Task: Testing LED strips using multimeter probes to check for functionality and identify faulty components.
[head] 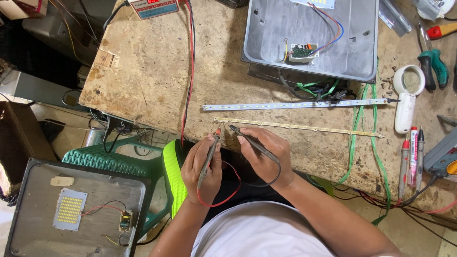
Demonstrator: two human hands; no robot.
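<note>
My left hand (202, 166) grips a red-tipped test probe (210, 153) with a red lead. My right hand (263, 154) grips a black test probe (252, 142) with a black lead. Both probe tips touch the left end of a thin yellowish light strip (304, 127) that lies across the worn wooden bench (147, 71). A second, white light strip (295, 104) lies parallel just beyond it.
A grey metal lamp housing (312, 33) with a small circuit board stands at the back. A white magnifier (408, 90), pens (413, 152), screwdrivers (432, 66) and a meter (445, 159) lie at the right. Another lamp housing (78, 209) rests low left beside a green stool (114, 159).
</note>
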